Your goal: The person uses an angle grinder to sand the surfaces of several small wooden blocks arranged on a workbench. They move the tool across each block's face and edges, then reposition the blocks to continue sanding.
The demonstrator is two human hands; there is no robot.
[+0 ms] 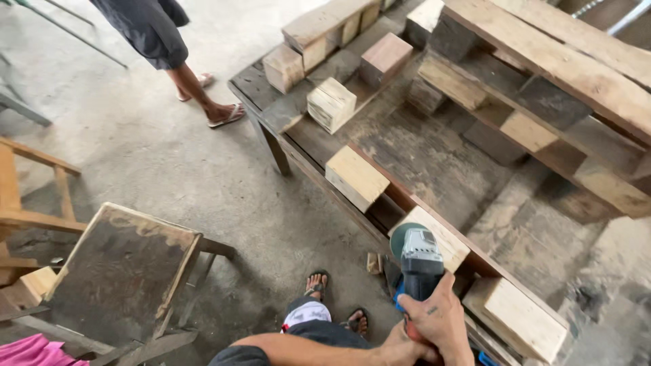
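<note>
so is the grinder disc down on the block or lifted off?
Down on it: the angle grinder, gripped by one hand, has its disc against the pale wood block. Spinning: cannot tell.

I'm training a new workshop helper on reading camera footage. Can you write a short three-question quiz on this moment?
1. True or false: the grey and blue handheld angle grinder has its disc against a pale square wooden block.
2. Which hand grips the grinder? A) the hand low in the head view B) a bystander's hand C) none
3. Fill in: the pale blocks sit along a dark, worn wooden ____.

Key: 1 true; 2 A; 3 pallet. Which of the person's hands it is cannot be told.
</note>
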